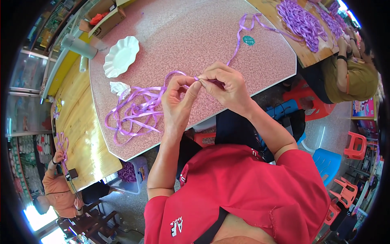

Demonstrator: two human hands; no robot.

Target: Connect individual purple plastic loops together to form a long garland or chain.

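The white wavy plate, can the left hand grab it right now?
Probably, with a stretch: mostly bare tabletop lies between the left hand and the white wavy plate. But it's pinching the purple ribbon, so it would likely need to let go first.

White lettering in two lines, a larger line of capitals and a smaller one beside it, is located on the chest of the red shirt (252, 191), with further white characters, partly hidden by folds, near the shirt's upper edge. A teal oval sticker (248, 40) on the pink speckled worktop (178, 36) carries pale print too small to read, and the open cardboard box (107, 24) bears a dark printed mark on its side panel. At the right rim, a pink and purple package (363, 108) shows light printing, too small and distorted to be read.
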